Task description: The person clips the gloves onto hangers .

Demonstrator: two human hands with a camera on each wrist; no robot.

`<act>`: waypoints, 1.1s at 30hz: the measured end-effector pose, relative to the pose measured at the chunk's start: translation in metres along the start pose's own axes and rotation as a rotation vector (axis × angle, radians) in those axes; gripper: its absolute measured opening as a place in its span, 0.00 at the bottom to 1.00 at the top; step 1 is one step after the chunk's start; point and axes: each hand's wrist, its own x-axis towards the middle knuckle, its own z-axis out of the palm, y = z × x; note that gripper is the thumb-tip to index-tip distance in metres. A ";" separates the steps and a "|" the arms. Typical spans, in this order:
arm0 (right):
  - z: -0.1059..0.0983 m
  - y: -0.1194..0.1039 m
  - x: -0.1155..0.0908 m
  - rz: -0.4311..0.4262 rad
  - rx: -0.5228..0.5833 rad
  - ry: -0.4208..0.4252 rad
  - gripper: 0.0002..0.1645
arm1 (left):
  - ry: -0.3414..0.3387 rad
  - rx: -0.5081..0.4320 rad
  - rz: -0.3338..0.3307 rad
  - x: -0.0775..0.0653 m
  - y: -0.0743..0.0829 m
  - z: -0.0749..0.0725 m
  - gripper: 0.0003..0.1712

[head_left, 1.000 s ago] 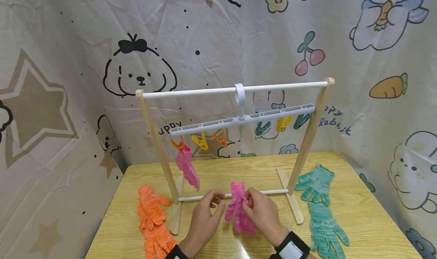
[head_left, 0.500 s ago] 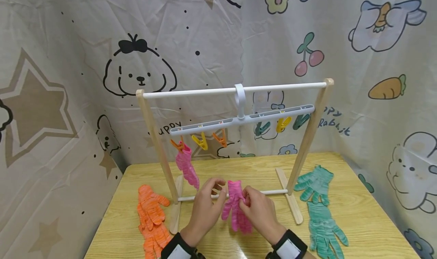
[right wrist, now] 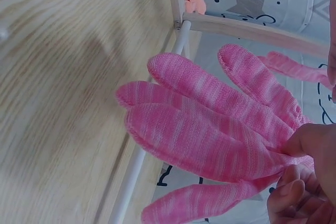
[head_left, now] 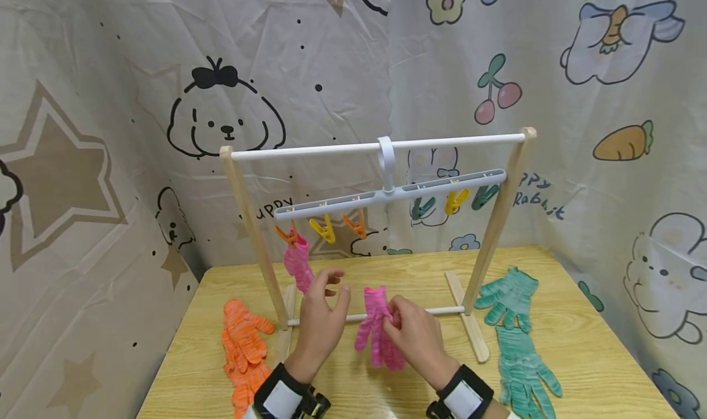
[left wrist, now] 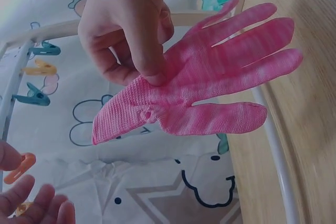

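My right hand (head_left: 417, 339) pinches a pink knit glove (head_left: 377, 327) between thumb and fingers, just below its cuff. In the left wrist view the glove (left wrist: 236, 66) spreads sideways with its fingers apart. My left hand (head_left: 319, 321) is off the glove, to its left, with thumb and fingers parted and nothing between them. Another pink glove (head_left: 298, 259) hangs from an orange clothespin (head_left: 287, 235) at the left end of the grey clip hanger (head_left: 342, 203); the left hand overlaps its lower part in the head view. An orange clothespin (left wrist: 20, 169) appears near the left fingers in the left wrist view.
The hanger hooks onto the white top rod (head_left: 453, 142) of a wooden stand (head_left: 259, 247). Yellow (head_left: 323, 227), orange and green clothespins hang along it. Orange gloves (head_left: 243, 333) lie at the table's left, green gloves (head_left: 521, 357) at its right. A printed curtain (head_left: 331, 51) stands behind.
My left hand has moved left and up, away from the held glove, and its fingers have parted more. My right hand has shifted slightly left and up with the pink glove.
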 end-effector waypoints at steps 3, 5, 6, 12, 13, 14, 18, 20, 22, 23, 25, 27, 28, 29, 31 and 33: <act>0.000 -0.002 0.001 -0.005 0.000 -0.005 0.11 | 0.006 0.002 -0.026 0.002 0.000 -0.001 0.17; 0.000 -0.002 0.001 -0.007 -0.001 -0.004 0.11 | 0.006 -0.003 -0.040 0.004 0.000 -0.002 0.19; 0.000 -0.003 0.002 -0.009 -0.002 -0.002 0.11 | 0.002 -0.009 -0.047 0.005 0.000 -0.002 0.21; 0.000 -0.005 0.002 -0.015 -0.001 0.002 0.11 | -0.041 -0.043 -0.066 0.008 0.001 -0.002 0.35; 0.000 -0.005 0.002 -0.014 -0.001 0.001 0.11 | -0.048 -0.048 -0.070 0.008 0.001 -0.002 0.37; 0.001 -0.005 0.003 -0.015 0.002 0.001 0.11 | -0.054 -0.052 -0.075 0.009 0.002 -0.003 0.38; 0.001 -0.005 0.003 -0.016 0.006 -0.003 0.11 | -0.067 -0.059 -0.085 0.013 0.004 -0.002 0.43; 0.001 -0.006 0.003 -0.016 0.006 -0.005 0.11 | -0.067 -0.064 -0.085 0.016 0.005 -0.001 0.44; 0.001 -0.006 0.003 -0.013 0.006 -0.008 0.11 | -0.067 -0.077 -0.088 0.018 0.007 0.000 0.46; 0.002 -0.006 0.003 -0.011 0.008 -0.010 0.11 | -0.065 -0.082 -0.095 0.019 0.008 0.000 0.46; 0.002 -0.006 0.003 -0.011 0.010 -0.011 0.12 | -0.063 -0.098 -0.117 0.020 0.010 0.001 0.48; 0.002 -0.006 0.003 -0.013 0.010 -0.009 0.12 | -0.065 -0.106 -0.143 0.022 0.013 0.001 0.50; 0.002 -0.006 0.003 -0.013 0.010 -0.010 0.12 | -0.064 -0.105 -0.153 0.022 0.014 0.002 0.51; 0.003 -0.007 0.003 -0.014 0.010 -0.010 0.13 | -0.061 -0.106 -0.159 0.023 0.015 0.002 0.51; 0.002 -0.007 0.003 -0.014 0.009 -0.008 0.13 | -0.057 -0.111 -0.165 0.026 0.017 0.003 0.52; 0.002 -0.008 0.004 -0.012 0.010 -0.009 0.13 | -0.047 -0.135 -0.159 0.029 0.019 0.003 0.52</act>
